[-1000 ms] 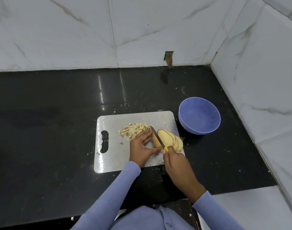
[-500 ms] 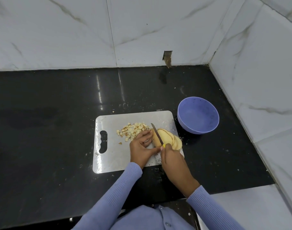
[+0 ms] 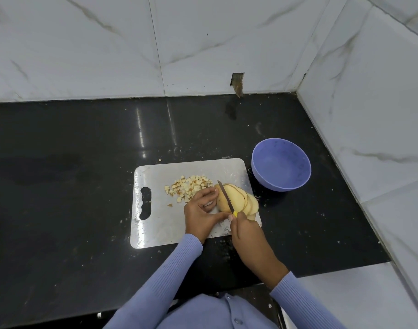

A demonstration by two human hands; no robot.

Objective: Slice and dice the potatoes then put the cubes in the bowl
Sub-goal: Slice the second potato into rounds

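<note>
A: Where's the potato [image 3: 223, 201]?

B: Near the cutting board's [image 3: 155, 230] right edge, cut slices [image 3: 247, 201] fanned toward the bowl [image 3: 281, 164]. The left hand [image 3: 201, 213] curls round its uncut end; the right hand [image 3: 247, 231] grips the knife [image 3: 225, 197], blade across the potato.

A: Advice?

B: Keep the fingertips tucked back and the slices even, I'd say.

A: Room?

B: The diced pile [image 3: 189, 187] sits at the board's back middle. The bowl stands off the back-right corner, apparently empty. The counter [image 3: 61, 186] lies open to the left.
</note>
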